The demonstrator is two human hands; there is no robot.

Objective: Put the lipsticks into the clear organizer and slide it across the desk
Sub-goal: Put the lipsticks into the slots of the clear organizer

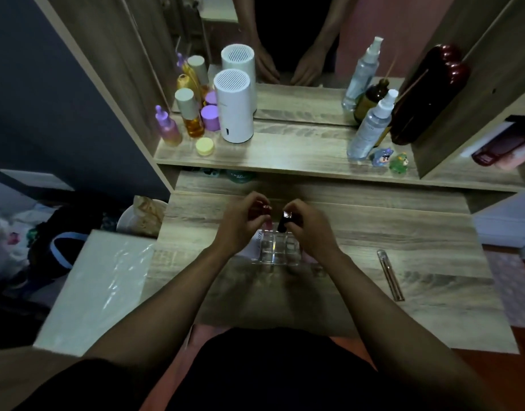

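1. lying at the centre of the wooden desk (374, 232), the clear organizer (277, 247) is seen partly covered by both hands; its walls are transparent and the compartments that show appear empty, though the near ones are shadowed.
2. the left hand (240, 223) is held over the organizer's 10 o'clock corner, its fingers pinched around a red lipstick (262, 211) with a pinkish lower part, held roughly upright.
3. the right hand (310, 229) is held at the organizer's 2 o'clock side, its fingers closed around a black lipstick (284, 222), whose lower end is just above, or touching, the far rim; which cannot be told.
4. a slim clear tube (390, 274) is left lying flat at 3 o'clock of the organizer, well apart from it.
5. open desk surface is seen at 3 o'clock up to that tube and at 12 o'clock up to the raised shelf (285, 155); the desk's left edge at 9 o'clock is near.
6. on the shelf, a white cylinder (234, 106) and bottles (190, 114) are grouped at 11 o'clock, and a spray bottle (371, 127) with two small figurines (390, 160) at 1 o'clock.
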